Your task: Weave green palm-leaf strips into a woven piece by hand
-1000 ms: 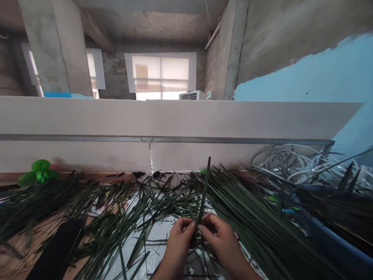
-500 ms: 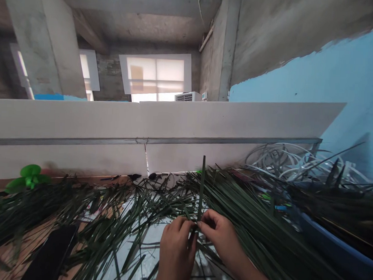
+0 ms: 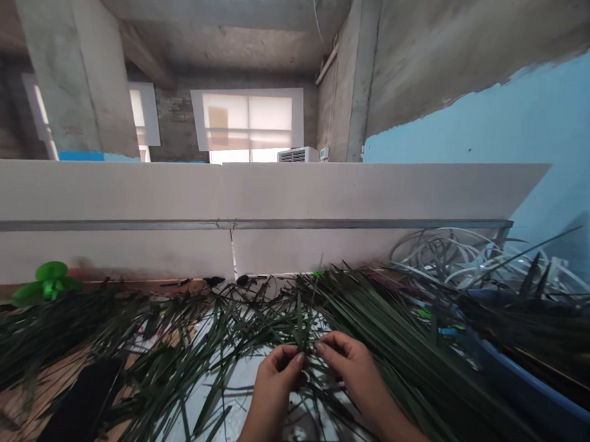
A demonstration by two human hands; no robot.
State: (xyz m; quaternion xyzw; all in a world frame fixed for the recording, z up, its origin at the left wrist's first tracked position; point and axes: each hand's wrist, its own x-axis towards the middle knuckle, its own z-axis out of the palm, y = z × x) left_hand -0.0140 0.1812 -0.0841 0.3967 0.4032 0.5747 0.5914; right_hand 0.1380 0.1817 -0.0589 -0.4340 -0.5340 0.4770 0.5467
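Low in the middle of the head view, my left hand (image 3: 274, 378) is closed, thumb against bent fingers, on a narrow green leaf strip (image 3: 299, 327) that points up from it. A small gap to the right, my right hand (image 3: 352, 368) is pinched, thumb to forefinger. Whatever sits between its fingertips is too small and blurred to make out. Loose cut leaf strips (image 3: 213, 360) lie around and under both hands on a pale tiled surface (image 3: 244, 374). Beside my right hand spreads a thick bundle of long green leaves (image 3: 392, 327).
A black flat object (image 3: 83, 400) lies at lower left, with a green fan-like thing (image 3: 51, 283) behind. At right stand a blue tub (image 3: 516, 377) holding dark leaves and coils of white strapping (image 3: 448, 255). A white panel (image 3: 325, 190) closes off the back.
The tall strip that stood upright between my hands no longer shows there. My hands have moved slightly apart, and my left hand has turned so its thumb shows.
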